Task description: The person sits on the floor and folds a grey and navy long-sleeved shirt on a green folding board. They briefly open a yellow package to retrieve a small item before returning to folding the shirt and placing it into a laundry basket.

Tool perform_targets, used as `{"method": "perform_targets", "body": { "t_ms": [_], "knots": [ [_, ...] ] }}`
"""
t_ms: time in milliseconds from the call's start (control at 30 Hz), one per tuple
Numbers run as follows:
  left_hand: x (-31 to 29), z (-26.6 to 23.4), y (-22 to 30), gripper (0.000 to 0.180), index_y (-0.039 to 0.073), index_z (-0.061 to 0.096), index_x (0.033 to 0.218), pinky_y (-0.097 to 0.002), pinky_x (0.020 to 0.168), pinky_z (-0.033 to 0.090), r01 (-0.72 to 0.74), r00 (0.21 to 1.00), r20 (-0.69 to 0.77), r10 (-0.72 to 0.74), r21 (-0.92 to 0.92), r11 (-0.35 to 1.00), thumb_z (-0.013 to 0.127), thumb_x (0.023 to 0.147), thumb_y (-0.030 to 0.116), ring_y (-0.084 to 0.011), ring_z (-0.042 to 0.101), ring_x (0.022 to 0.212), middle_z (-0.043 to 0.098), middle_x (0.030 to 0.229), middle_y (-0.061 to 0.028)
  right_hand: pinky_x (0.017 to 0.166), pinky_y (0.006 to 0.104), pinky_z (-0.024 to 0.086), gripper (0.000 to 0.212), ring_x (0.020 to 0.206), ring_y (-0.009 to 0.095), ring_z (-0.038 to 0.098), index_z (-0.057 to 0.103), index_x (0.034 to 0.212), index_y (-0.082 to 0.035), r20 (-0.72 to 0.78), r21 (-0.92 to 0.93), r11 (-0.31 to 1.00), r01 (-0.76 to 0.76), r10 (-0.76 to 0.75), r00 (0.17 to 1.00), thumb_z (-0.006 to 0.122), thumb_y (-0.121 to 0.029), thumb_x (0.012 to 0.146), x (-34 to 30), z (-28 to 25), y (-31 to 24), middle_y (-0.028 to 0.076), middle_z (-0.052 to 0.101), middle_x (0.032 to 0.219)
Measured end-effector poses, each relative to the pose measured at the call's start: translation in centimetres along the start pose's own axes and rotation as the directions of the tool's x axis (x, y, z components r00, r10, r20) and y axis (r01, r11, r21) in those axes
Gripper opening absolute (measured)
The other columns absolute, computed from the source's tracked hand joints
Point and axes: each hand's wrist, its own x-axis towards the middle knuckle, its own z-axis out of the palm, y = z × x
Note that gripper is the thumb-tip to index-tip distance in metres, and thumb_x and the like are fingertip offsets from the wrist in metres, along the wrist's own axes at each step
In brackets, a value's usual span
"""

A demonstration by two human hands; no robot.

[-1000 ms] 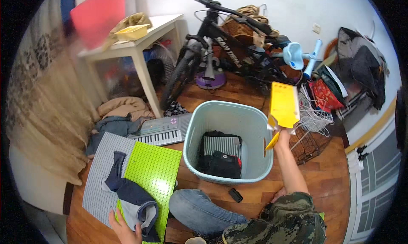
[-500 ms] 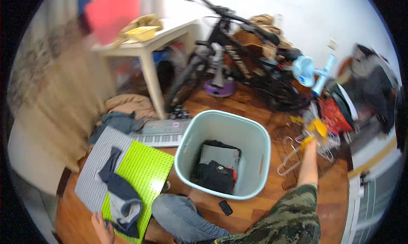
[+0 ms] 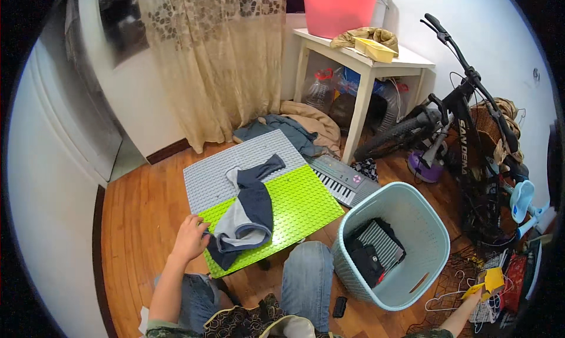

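A navy and grey shirt lies crumpled across a low table topped with studded grey and green plates. At the table's near left corner my left hand has its fingers bent over the shirt's dark edge, closed on it. My right hand reaches far out to the lower right, among yellow pieces and white hangers. Its fingers are mostly hidden there. Between the table and that hand stands a pale blue laundry basket with folded dark and striped clothes inside.
An electronic keyboard sits on the floor behind the basket. A black bicycle leans at the right, beside a white table bearing a pink tub. A small black object lies near my knee. Curtains hang behind.
The view has swung left, so the basket and bicycle now appear farther right. My left hand remains at the shirt's edge. My right arm is still stretched toward the hangers and yellow pieces.
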Motion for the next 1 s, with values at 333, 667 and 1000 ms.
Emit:
{"method": "perform_targets", "body": {
  "t_ms": [333,667,1000],
  "knots": [
    [4.0,-0.5,2.5,0.027,0.005,0.061,0.102,-0.0377,0.091,0.040,-0.116,0.993,-0.022,0.119,-0.445,0.888,0.061,0.077,0.017,-0.0320,0.049,0.104,0.057,0.105,-0.0138,0.047,0.0263,0.037,0.022,0.055,0.010,0.046,0.062,0.095,-0.009,0.631,-0.117,0.982,-0.149,0.189,0.752,0.048,-0.024,0.088,-21.8,12.4,3.2,-0.003,0.049,0.065],
    [5.9,1.6,5.4,0.042,0.001,0.046,0.122,-0.0289,0.085,0.045,0.076,0.997,0.076,-0.009,-0.969,0.236,0.059,0.086,0.015,-0.0145,0.055,0.098,0.057,0.108,-0.0073,0.067,0.0253,0.043,0.025,0.073,0.012,0.054,0.059,0.084,-0.001,0.994,-0.108,0.960,0.259,0.110,0.005,0.045,-0.020,0.092,-76.4,27.0,18.2,0.004,0.058,0.079],
    [4.5,1.6,-1.5,0.020,-0.004,0.058,0.102,-0.0245,0.069,0.051,0.328,0.899,0.360,-0.250,-0.931,-0.161,0.057,0.086,0.009,-0.0120,0.061,0.078,0.064,0.091,-0.0074,0.050,0.0183,0.041,0.018,0.060,0.007,0.053,0.057,0.091,-0.001,0.684,-0.183,0.873,0.452,0.443,-0.579,0.063,-0.016,0.083,-80.3,25.9,17.4,0.003,0.060,0.075]
  ]
}}
